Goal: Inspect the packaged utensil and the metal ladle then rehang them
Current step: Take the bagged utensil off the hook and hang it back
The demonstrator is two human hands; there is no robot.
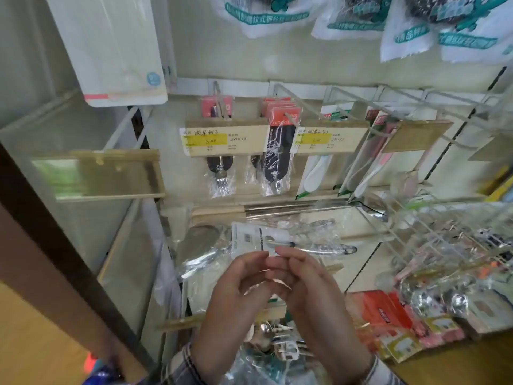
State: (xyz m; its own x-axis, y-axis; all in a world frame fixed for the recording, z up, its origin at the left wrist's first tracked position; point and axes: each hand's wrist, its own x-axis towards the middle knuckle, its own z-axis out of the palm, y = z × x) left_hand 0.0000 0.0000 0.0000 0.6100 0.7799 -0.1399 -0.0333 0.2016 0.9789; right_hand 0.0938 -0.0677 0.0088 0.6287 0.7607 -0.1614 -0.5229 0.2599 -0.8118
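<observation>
The packaged utensil point(280, 240) is a white barcode card in a clear bag, with a metal utensil pointing right. It hangs just above my hands. My left hand point(236, 295) and my right hand point(311, 295) are raised close together, fingers loosely curled. Their fingertips meet at the card's lower edge, and whether they pinch it is unclear. The metal ladle point(369, 208) lies across the rack behind the package, its long steel shaft ending in a wooden grip at the left.
Wire hooks point(416, 234) jut out at the right, loaded with bagged items. Packaged forks point(220, 179) and spoons hang behind price tags. Scourer bags hang at the top, and red packages point(388, 318) lie at the lower right. A dark shelf edge point(55, 245) runs along the left.
</observation>
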